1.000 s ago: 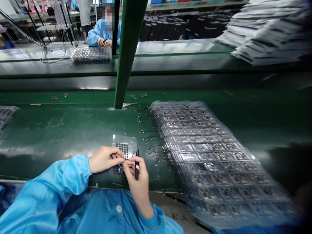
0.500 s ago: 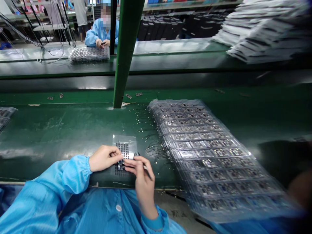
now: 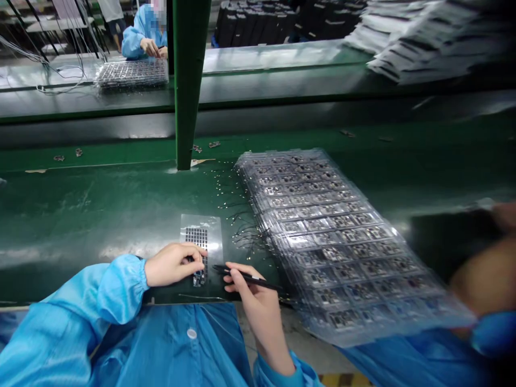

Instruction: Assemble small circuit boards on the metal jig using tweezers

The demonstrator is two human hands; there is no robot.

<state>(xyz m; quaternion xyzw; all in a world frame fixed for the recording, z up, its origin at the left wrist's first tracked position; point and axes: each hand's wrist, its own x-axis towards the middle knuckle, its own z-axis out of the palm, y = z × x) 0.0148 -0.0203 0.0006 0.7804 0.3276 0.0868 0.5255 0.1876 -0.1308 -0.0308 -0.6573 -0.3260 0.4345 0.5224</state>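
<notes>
Left hand (image 3: 173, 264) pins a small dark board (image 3: 199, 278) on glossy film (image 3: 212, 228); right hand (image 3: 253, 293) grips thin black tweezers (image 3: 246, 277).

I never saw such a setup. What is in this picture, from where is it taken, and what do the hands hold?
No machine here: a person works with bare hands. The camera sits on that person's head and looks down, so the blue sleeves below are their own. The left hand presses fingertips on a small clear sheet with a dark grid. The right hand holds a thin black tool. Beside them, on the green bench, lies a stack of clear trays with small parts. Far behind, another person in blue works at a second bench.
</notes>
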